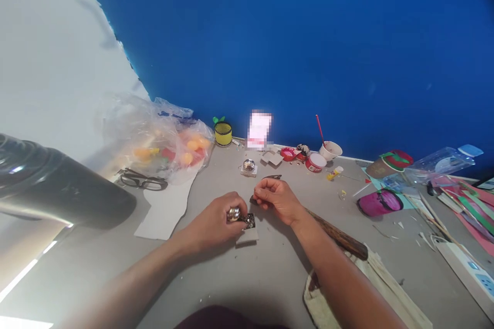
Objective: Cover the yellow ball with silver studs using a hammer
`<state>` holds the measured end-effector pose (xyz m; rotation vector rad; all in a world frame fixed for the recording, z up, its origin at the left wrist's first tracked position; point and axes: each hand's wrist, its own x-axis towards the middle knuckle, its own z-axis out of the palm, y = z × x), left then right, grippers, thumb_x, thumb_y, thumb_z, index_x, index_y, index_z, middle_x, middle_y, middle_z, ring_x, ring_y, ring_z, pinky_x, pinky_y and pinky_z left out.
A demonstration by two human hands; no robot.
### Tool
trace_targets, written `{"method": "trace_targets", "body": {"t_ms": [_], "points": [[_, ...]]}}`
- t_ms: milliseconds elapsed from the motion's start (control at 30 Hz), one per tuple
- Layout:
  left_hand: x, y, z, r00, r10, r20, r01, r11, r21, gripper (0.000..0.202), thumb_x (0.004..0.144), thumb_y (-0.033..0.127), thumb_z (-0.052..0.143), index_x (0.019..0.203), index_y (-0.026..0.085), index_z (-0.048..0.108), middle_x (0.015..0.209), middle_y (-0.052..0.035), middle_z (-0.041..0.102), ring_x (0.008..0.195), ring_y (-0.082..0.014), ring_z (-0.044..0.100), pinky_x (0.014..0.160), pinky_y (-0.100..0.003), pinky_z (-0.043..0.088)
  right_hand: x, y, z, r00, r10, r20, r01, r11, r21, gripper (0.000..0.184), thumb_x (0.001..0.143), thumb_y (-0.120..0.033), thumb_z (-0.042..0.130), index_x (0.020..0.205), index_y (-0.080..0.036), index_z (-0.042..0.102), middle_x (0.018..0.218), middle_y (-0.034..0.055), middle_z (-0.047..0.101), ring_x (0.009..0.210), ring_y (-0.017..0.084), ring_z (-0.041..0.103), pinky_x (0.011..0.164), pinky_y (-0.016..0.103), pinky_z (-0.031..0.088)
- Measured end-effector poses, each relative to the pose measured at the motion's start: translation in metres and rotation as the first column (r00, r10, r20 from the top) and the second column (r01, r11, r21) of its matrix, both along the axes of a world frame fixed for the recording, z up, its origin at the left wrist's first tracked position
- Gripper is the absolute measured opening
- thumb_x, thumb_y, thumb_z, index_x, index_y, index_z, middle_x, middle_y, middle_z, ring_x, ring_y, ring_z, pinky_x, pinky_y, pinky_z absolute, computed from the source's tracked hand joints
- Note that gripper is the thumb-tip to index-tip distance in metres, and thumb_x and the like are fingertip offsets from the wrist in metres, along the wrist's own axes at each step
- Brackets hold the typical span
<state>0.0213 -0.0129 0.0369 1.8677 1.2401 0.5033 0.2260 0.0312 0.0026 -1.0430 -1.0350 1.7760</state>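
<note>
My left hand point(219, 218) is closed around a shiny silver rounded piece point(233, 214), just above a small white box point(247, 237). Dark glittery bits point(250, 221) show beside its fingertips, at the box. To the right, my right hand point(278, 201) has thumb and fingers pinched together; whatever is between them is too small to make out. Beneath that hand and forearm lies a hammer with a dark wooden handle point(339, 235), its head mostly hidden. Farther back, another silver rounded piece point(249, 165) sits on a small white base.
Glasses point(144, 181) and a plastic bag point(185, 146) lie at left, near a large grey cylinder point(65, 185). Along the wall stand a yellow pot point(223, 134), a lit screen point(259, 129) and a paper cup point(331, 150). A power strip point(463, 272) and cloth point(380, 277) are right.
</note>
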Motion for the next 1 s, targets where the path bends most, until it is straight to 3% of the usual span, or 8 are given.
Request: {"method": "trace_targets", "body": {"t_ms": [100, 233, 400, 533, 667, 1000], "points": [[-0.003, 0.003, 0.005, 0.991, 0.046, 0.122, -0.039, 0.997, -0.061, 0.037, 0.076, 0.016, 0.053, 0.11, 0.022, 0.064, 0.103, -0.0014, 0.07, 0.08, -0.0158, 0.063, 0.072, -0.026, 0.048, 0.001, -0.002, 0.001, 0.994, 0.039, -0.1, -0.04, 0.999, -0.007, 0.038, 0.06, -0.04, 0.093, 0.079, -0.016, 0.071, 0.071, 0.0041, 0.072, 0.06, 0.011, 0.059, 0.048, 0.02, 0.039], [-0.005, 0.006, 0.004, 0.969, 0.146, 0.202, -0.119, 0.983, -0.141, 0.034, 0.083, 0.026, 0.058, 0.117, 0.021, 0.061, 0.105, -0.0025, 0.07, 0.081, -0.0154, 0.064, 0.076, -0.027, 0.051, 0.0, -0.007, 0.004, 0.988, 0.086, -0.128, -0.082, 0.996, 0.034, 0.032, 0.066, -0.039, 0.091, 0.078, -0.017, 0.071, 0.076, 0.0032, 0.071, 0.064, 0.011, 0.058, 0.05, 0.021, 0.04], [-0.006, 0.007, -0.003, 0.966, 0.172, 0.195, -0.146, 0.98, -0.138, 0.036, 0.079, 0.033, 0.069, 0.112, 0.02, 0.063, 0.089, -0.0001, 0.069, 0.071, -0.0145, 0.06, 0.065, -0.026, 0.049, -0.007, -0.014, 0.008, 0.991, 0.117, -0.065, -0.112, 0.991, 0.075, 0.031, 0.066, -0.041, 0.09, 0.076, -0.017, 0.072, 0.071, 0.0017, 0.068, 0.061, 0.011, 0.056, 0.05, 0.021, 0.04], [-0.004, 0.006, -0.003, 0.975, 0.166, 0.146, -0.156, 0.985, -0.073, 0.025, 0.078, 0.031, 0.067, 0.1, 0.02, 0.062, 0.078, 0.0034, 0.065, 0.068, -0.0137, 0.057, 0.063, -0.024, 0.045, -0.013, -0.018, 0.01, 0.994, 0.111, 0.005, -0.111, 0.986, 0.128, 0.03, 0.066, -0.04, 0.089, 0.076, -0.017, 0.073, 0.067, 0.0011, 0.067, 0.058, 0.011, 0.055, 0.049, 0.021, 0.04], [0.002, 0.003, 0.002, 0.979, 0.177, 0.101, -0.176, 0.984, -0.021, 0.02, 0.079, 0.03, 0.061, 0.096, 0.021, 0.057, 0.078, 0.0037, 0.064, 0.069, -0.0143, 0.057, 0.064, -0.025, 0.046, -0.017, -0.021, 0.01, 0.994, 0.098, 0.05, -0.105, 0.983, 0.152, 0.027, 0.066, -0.039, 0.087, 0.073, -0.018, 0.073, 0.062, -0.0002, 0.065, 0.057, 0.011, 0.055, 0.049, 0.022, 0.039], [0.008, -0.003, 0.005, 0.979, 0.187, 0.079, -0.184, 0.982, -0.043, 0.015, 0.075, 0.024, 0.057, 0.089, 0.021, 0.055, 0.076, 0.0035, 0.066, 0.066, -0.015, 0.058, 0.063, -0.026, 0.046, -0.018, -0.023, -0.001, 0.988, 0.149, 0.051, -0.153, 0.983, 0.1, 0.022, 0.066, -0.034, 0.087, 0.075, -0.018, 0.075, 0.067, 0.0006, 0.07, 0.058, 0.011, 0.058, 0.056, 0.024, 0.046]]}}
